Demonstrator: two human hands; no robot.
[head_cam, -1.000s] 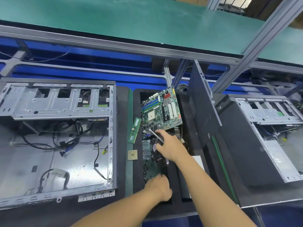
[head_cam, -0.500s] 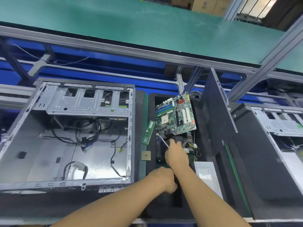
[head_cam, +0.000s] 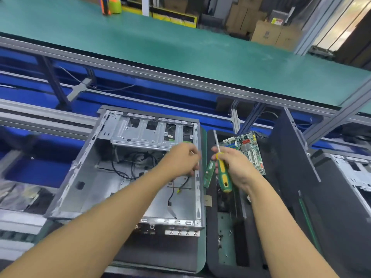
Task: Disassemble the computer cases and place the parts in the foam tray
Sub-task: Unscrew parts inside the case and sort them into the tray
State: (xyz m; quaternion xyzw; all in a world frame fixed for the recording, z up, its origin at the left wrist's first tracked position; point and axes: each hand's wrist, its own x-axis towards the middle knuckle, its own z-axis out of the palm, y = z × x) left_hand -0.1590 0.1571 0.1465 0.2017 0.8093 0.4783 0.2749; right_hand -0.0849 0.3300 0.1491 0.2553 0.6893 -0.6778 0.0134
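Note:
An open grey computer case lies on its side at centre left, with loose black cables inside. My left hand hovers over the case's right edge with curled fingers pinching a small metal part. My right hand grips a green and yellow screwdriver, shaft pointing up, above the black foam tray. In the tray's far end leans a green motherboard. A RAM stick and a small CPU chip lie between case and tray.
A black side panel stands upright to the right of the tray. A second opened case lies at the far right. A green conveyor belt runs across the back above blue frame rails.
Both hands rose out of the foam tray. The left hand moved left over the case's edge. The right hand lifted the screwdriver clear, shaft now upright. My view shifted right and down.

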